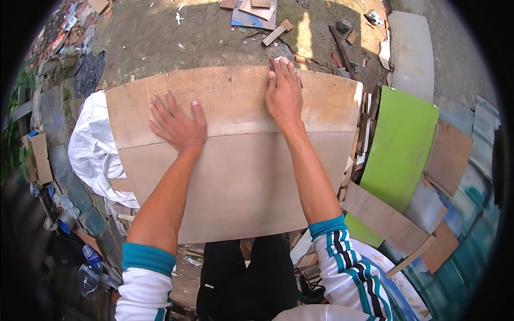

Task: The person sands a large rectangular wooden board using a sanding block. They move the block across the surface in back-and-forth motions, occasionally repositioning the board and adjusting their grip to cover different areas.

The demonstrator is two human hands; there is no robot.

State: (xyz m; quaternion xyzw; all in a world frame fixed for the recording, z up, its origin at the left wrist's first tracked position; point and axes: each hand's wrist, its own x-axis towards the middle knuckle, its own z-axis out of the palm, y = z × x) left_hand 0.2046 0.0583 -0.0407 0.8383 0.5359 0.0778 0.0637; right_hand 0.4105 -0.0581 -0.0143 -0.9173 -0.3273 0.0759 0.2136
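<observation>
Head: right hand [284, 95] at board edge [225, 69]

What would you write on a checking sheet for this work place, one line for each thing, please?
Surface: wide brown board, dark line running across it.
Job's things: the board; a small block at its far edge, mostly hidden.
Clutter: wood scraps beyond the board; black plastic bag at far left.
Hands: left hand flat on the board, fingers spread; right hand over the block.
Cables: nothing seen.
Surroundings: rough ground ahead; green panel at right.
</observation>
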